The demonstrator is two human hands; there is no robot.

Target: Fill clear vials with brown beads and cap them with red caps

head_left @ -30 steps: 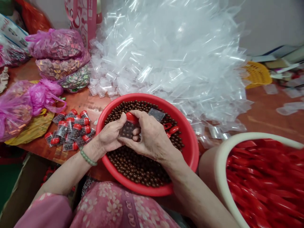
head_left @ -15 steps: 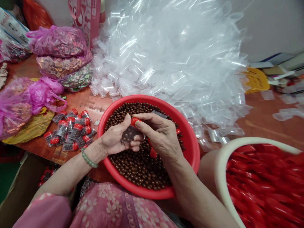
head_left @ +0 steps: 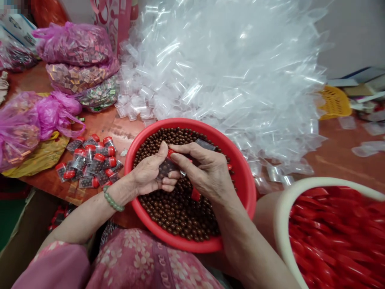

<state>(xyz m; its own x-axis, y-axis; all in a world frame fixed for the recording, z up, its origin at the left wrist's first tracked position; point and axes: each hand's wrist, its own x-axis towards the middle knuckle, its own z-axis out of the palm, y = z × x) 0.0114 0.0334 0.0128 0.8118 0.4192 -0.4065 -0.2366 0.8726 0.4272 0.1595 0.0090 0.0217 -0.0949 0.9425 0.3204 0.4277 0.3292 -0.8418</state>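
**Both grips closed on capped tube above red basin**

From my remote station I checked the head-camera feed and logged the following. The left grip was closed around the clear body of the capped tube, with the thumb raised along its side. The right grip was also closed, its thumb and forefinger pinching the tube near the red cap. The dark contents of the tube could not be made out clearly. The tube was held just above the brown balls that filled the red basin, and both hands were inside the basin's rim. A jade bead bracelet sat on the left wrist.

A flat clear packet lay against the right hand's far side, and a red piece showed beneath that hand. To the left, bagged tubes lay grouped on the tabletop. Behind the basin rose a heap of clear plastic bags. Pink bags of foil packets stood at far left. At right, a cream basin held a mass of red pieces, blurred past identification.
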